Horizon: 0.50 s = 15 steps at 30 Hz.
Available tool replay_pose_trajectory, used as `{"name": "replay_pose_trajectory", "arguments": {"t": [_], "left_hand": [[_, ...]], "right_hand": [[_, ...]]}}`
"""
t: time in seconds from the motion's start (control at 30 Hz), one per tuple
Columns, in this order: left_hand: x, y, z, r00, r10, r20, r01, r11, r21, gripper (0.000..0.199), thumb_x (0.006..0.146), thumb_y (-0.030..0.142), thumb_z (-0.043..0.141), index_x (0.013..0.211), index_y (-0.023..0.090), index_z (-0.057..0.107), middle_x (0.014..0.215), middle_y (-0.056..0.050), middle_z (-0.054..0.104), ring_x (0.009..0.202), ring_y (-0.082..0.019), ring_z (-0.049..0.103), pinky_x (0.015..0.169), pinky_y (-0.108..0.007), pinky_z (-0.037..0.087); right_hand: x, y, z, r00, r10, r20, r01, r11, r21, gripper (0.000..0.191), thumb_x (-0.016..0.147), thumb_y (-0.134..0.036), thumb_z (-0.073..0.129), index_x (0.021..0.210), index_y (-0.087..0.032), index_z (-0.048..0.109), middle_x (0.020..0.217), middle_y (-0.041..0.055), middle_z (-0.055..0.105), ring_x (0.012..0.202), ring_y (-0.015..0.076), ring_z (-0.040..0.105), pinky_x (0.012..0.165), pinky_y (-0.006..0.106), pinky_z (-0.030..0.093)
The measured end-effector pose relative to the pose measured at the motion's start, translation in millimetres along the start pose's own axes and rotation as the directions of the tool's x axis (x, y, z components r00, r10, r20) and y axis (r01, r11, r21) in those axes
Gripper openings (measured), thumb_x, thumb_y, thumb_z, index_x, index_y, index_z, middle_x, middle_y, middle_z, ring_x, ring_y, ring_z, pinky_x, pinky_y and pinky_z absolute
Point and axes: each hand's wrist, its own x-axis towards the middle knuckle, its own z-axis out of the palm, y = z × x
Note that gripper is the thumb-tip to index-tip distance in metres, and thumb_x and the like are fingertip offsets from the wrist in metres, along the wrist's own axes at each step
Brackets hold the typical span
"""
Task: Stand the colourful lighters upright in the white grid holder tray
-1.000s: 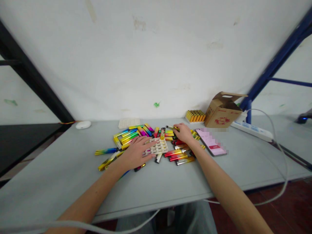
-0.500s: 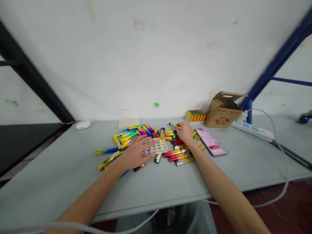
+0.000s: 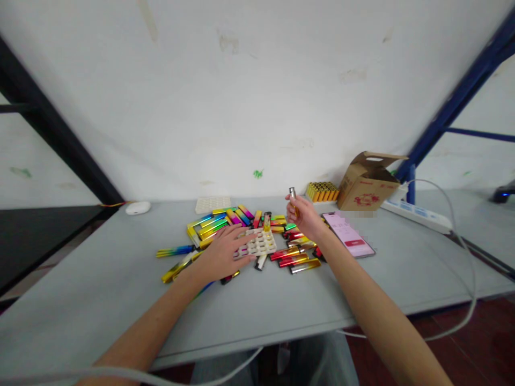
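My left hand [image 3: 223, 252] spans the left end of a white tray with rows of holes [image 3: 263, 244], its thumb along the near edge and fingers over the far side, gripping it. One gold lighter [image 3: 267, 221] stands upright at the tray's far right corner. My right hand [image 3: 303, 215] is closed round another lighter [image 3: 292, 191], held upright with its metal top upward, above the right-hand pile. Shiny lighters in red and gold [image 3: 293, 260] lie to the right of the tray. More multicoloured lighters [image 3: 213, 225] lie behind and left of it, partly hidden by my left hand.
A second white tray [image 3: 213, 203] lies by the wall. Yellow lighters [image 3: 322, 191] stand packed in a block beside an open cardboard box [image 3: 366, 187]. A phone [image 3: 350, 236], a power strip [image 3: 422, 214] with a cable, and a white case [image 3: 138, 208] also rest on the table [image 3: 257, 311].
My right hand has raised its lighter off the pile and turned it from nearly flat to upright. My left hand and the tray have stayed in place.
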Motion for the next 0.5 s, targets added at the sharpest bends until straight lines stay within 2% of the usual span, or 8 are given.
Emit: {"name": "replay_pose_trajectory", "arguments": {"t": [0.27, 0.5], "left_hand": [[0, 1, -0.4, 1.0, -0.003, 0.008, 0.003, 1.0, 0.029, 0.048, 0.087, 0.044, 0.059, 0.132, 0.028, 0.056, 0.133, -0.01, 0.055, 0.123, -0.031, 0.048, 0.106, -0.053, 0.037], [1, 0, 0.1, 1.0, 0.007, 0.022, -0.008, 0.999, 0.037, 0.05, 0.088, 0.044, 0.056, 0.135, 0.027, 0.053, 0.132, -0.012, 0.056, 0.123, -0.03, 0.048, 0.105, -0.051, 0.038]], "right_hand": [[-15, -7, 13, 0.968, 0.14, 0.208, -0.152, 0.987, 0.044, 0.024, 0.077, -0.04, 0.058, 0.074, -0.022, 0.043, 0.056, -0.0073, 0.029, 0.046, 0.0092, 0.027, 0.049, 0.023, 0.025], [-17, -5, 13, 0.942, 0.165, 0.293, -0.176, 0.984, 0.01, 0.024, 0.076, -0.041, 0.054, 0.072, -0.023, 0.038, 0.057, -0.0059, 0.03, 0.047, 0.0106, 0.029, 0.049, 0.024, 0.025]]}}
